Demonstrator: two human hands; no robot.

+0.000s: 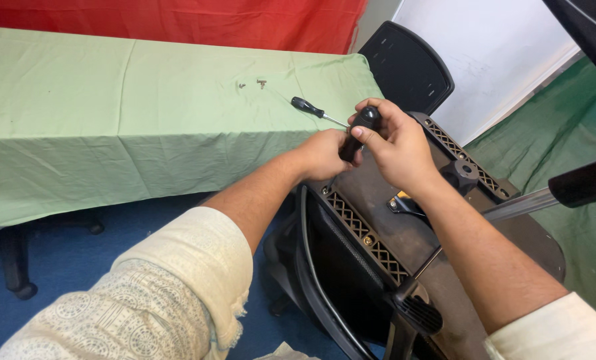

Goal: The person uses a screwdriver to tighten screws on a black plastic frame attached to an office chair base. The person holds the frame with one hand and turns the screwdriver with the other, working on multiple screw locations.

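Our two arms in pale patterned sleeves (178, 287) reach out from the bottom of the view, and both hands meet over the upside-down black chair seat (404, 240). We hold a short black handle (359, 132) there. Our left hand (324, 155) wraps tight around its lower end to keep it steady, and our right hand (394, 143) curls over its top, thumb pressed on the side, so we can grip it well from both ends. We cannot tell if its tip touches the seat, since our hands hide it. Underneath, the seat lies bottom-up so its metal parts and its knob (462, 172) face us. Just beyond our hands, a screwdriver (316, 111) rests on the green table cloth (111, 120), and two small screws (252, 84) lie near it, close enough to grab.
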